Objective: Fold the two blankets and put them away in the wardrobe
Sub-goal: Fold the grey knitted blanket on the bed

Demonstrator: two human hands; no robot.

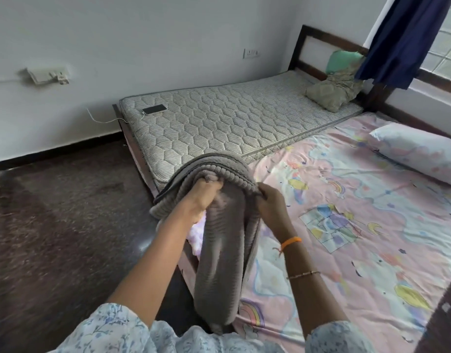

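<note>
She is holding the grey blanket (219, 225) up at the bed's (346, 250) edge, left hand (206, 192) gripping its fold, right hand (270, 202) pinching the hem, and should be keeping those edges level.

Open floor left of the fingers, bedding to the right

Both sets of fingers (261, 193) are wrapped in the grey blanket (224, 250), which hangs below them over the bed's edge. Left lies bare dark floor (61, 225); right, flat pink sheet (346, 238) up to a pillow (417, 151). Beyond the fingers lies a quilted mattress (232, 121) carrying a phone (154, 109) and its cable.
</note>
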